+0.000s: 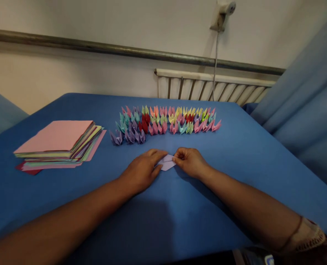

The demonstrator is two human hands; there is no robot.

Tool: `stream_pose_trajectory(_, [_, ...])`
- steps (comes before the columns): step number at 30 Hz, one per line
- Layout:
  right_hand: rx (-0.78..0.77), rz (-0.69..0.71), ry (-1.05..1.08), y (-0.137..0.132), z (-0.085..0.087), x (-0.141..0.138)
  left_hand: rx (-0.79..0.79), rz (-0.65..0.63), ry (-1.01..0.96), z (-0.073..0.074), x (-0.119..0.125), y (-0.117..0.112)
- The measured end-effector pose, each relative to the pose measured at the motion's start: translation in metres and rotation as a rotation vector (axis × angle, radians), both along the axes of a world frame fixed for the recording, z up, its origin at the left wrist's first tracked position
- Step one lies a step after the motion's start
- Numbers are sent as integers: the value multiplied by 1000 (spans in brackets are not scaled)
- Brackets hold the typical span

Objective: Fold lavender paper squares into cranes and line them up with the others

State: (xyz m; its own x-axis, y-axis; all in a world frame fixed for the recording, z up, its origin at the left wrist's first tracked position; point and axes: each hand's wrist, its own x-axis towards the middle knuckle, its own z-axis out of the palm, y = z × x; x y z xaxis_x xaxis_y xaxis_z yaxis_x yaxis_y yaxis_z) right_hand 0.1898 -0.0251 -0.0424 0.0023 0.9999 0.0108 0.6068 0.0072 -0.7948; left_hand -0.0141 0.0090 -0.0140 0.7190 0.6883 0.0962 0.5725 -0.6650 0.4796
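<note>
A small piece of folded pale lilac paper (168, 165) lies between my two hands over the blue tabletop. My left hand (142, 168) grips its left side, with the thumb at the lower edge and the fingers along the upper edge. At the paper's right corner, my right hand (191, 162) pinches it between thumb and curled forefinger. Part of the paper is hidden under the left fingers. Just beyond the hands stand several rows of folded paper cranes (157, 127) in pink, purple, red, yellow, green and teal.
To the left sits a thick, uneven stack of coloured paper sheets (58, 134), pink on top. The blue-covered table (224, 221) reaches back to a wall with a metal rail (124, 49) and a radiator (202, 78). A blue curtain (309, 73) hangs at the right.
</note>
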Motion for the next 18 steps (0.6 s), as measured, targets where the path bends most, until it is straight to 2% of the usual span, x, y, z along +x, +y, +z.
stream_pose_trajectory(4, [46, 28, -137, 0, 2, 13, 173, -133, 86, -3, 1, -1])
stream_pose_trajectory(8, [156, 33, -99, 0, -5, 40, 187, -197, 145, -7, 2, 2])
stream_pose_trajectory(11, [194, 50, -78, -3, -4, 56, 198, -202, 185, -8, 2, 3])
stream_pose_trajectory(13, [244, 165, -74, -7, 1, 58, 203, -197, 201, -8, 2, 3])
stream_pose_trajectory(16, [292, 434, -155, -16, 14, 55, 186, -191, 175, -7, 3, 2])
stream_pose_trajectory(18, [274, 495, -236, -21, 21, 52, 178, -197, 147, -6, 2, 2])
